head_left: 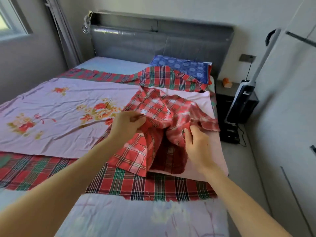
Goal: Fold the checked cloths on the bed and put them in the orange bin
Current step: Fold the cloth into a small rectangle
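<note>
Since the red checked cloth (153, 106) lies bunched on the bed (109, 65), soft, light and floppy, our left grip (127, 124) and right grip (196, 142) pinch its gathered folds; we judge corners better holds.

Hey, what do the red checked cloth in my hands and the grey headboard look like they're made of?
The red checked cloth is likely thin woven cotton, matte; it crumples into soft folds where the left hand and right hand grip it. The headboard is probably padded leather or faux leather, grey; its sheen and panel seams suggest so.
</note>
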